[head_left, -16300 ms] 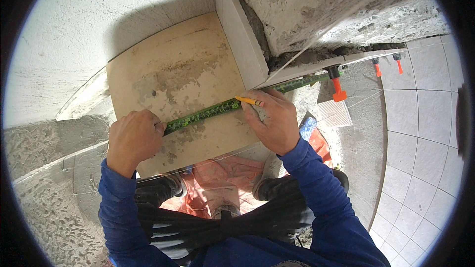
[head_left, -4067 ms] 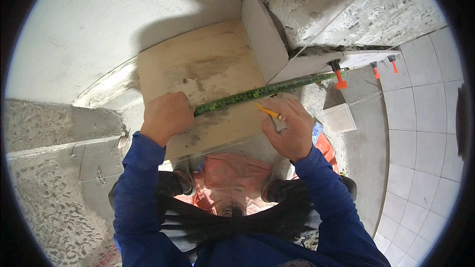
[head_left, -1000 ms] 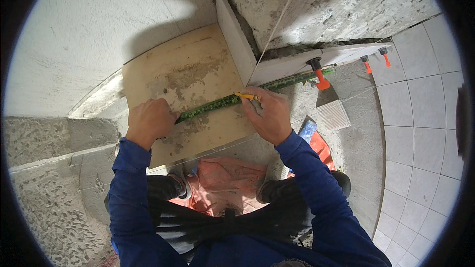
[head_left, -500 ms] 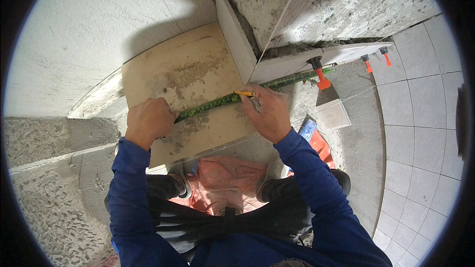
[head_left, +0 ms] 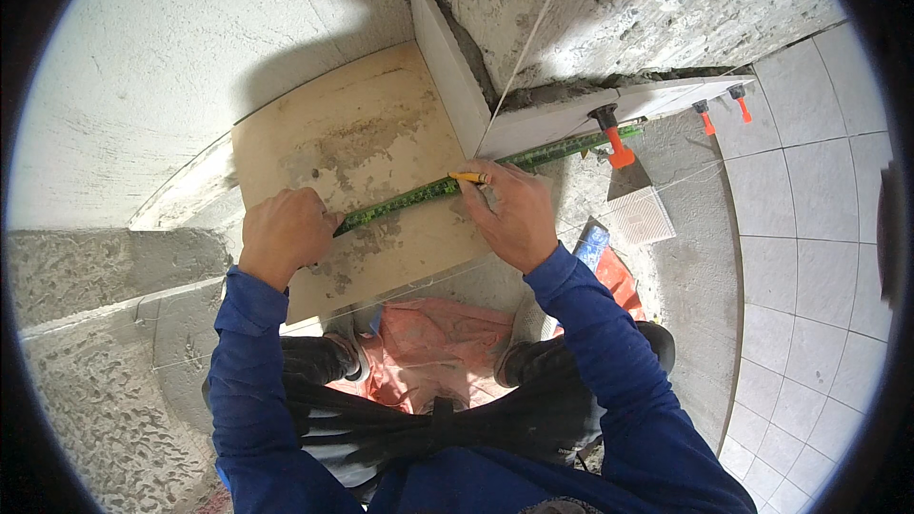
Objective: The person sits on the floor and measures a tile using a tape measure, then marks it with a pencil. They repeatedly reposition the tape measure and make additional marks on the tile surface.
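Observation:
A green tape measure blade (head_left: 405, 203) is stretched slantwise over a tan board (head_left: 367, 138) stained with grey mortar. Its left end disappears under my left hand (head_left: 289, 236), whose fingers are closed round it; any tape case is hidden there. My right hand (head_left: 510, 214) pinches a short yellow pencil (head_left: 468, 178), its tip at the upper edge of the blade. Beyond that hand the blade runs on to the right, below an upright strip of white tile (head_left: 552, 124) on the wall base.
Several black-and-orange tile levelling clips (head_left: 620, 148) jut from the tile strip. Thin strings cross the work area. A notched trowel (head_left: 641, 215) lies at right, near a blue-and-red bag (head_left: 614, 276). Pale tiles (head_left: 790, 186) cover the far right. Orange sheeting (head_left: 433, 347) lies between my feet.
Both hands and the tape blade keep nearly the same place. The pencil has shifted very slightly to the left along the blade's edge.

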{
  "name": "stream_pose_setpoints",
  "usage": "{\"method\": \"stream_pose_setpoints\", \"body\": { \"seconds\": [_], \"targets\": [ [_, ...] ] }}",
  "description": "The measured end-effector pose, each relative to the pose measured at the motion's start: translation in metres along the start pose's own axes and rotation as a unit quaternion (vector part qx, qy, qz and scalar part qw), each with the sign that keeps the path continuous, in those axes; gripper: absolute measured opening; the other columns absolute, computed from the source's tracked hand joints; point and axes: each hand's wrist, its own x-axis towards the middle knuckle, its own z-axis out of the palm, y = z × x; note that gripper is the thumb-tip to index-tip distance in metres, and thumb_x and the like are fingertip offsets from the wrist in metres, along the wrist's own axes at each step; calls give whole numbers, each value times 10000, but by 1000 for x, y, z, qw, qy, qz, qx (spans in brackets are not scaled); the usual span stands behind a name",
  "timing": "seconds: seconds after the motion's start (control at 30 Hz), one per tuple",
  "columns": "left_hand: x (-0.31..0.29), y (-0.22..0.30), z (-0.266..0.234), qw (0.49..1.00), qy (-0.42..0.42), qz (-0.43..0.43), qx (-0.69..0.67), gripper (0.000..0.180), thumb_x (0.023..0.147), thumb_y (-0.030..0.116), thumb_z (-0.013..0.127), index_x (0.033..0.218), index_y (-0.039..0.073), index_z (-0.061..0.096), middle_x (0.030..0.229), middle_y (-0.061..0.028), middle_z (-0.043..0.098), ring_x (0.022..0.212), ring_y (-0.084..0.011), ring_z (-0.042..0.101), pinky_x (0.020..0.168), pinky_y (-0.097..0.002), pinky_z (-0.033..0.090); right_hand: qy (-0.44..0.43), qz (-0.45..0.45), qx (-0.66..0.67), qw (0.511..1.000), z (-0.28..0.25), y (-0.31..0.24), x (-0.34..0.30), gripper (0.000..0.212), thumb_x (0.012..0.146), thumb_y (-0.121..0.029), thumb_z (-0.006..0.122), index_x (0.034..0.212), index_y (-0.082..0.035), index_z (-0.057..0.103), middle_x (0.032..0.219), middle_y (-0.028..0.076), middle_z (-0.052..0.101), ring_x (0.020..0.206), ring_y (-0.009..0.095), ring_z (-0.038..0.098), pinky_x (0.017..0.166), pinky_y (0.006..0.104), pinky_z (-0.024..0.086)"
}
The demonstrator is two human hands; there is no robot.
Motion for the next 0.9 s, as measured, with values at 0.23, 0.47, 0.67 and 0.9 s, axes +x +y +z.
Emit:
{"method": "stream_pose_setpoints", "body": {
  "seconds": [0.23, 0.47, 0.67, 0.9],
  "targets": [
    [-1, -2, 4, 999, 46, 20, -12, 375, 840, 389, 668, 830, 18, 716, 839, -223, 692, 827, -391, 681, 727, -465, 532, -15, 6, -12, 1000, -1, -1, 1, 191, 852, -132, 636, 1024, -60, 678, 932, 173, 687, 867, 360, 651, 753, 408, 517],
    [0, -3, 5, 999, 35, 17, -10, 384, 838, 398, 670, 835, 17, 719, 843, -222, 694, 830, -388, 683, 735, -460, 535, -12, 8, -11, 1000, 1, 0, 0, 191, 850, -137, 636, 1018, -57, 682, 944, 167, 691, 872, 358, 653, 760, 409, 518],
    [1, -6, 7, 999, 35, 29, -14, 381, 841, 397, 668, 824, 19, 722, 838, -219, 695, 826, -389, 684, 733, -462, 536, -8, -9, -17, 1000, 0, -1, 0, 203, 841, -129, 639, 1022, -46, 681, 946, 160, 696, 871, 355, 652, 763, 411, 519],
    [-1, -4, 5, 1000, 19, 10, -10, 395, 856, 415, 643, 848, 29, 727, 879, -215, 693, 862, -381, 676, 766, -468, 529, -2, -8, -21, 1000, 3, 0, -1, 209, 845, -127, 637, 1035, -50, 682, 950, 154, 697, 867, 352, 649, 763, 412, 518]
  ]
}}
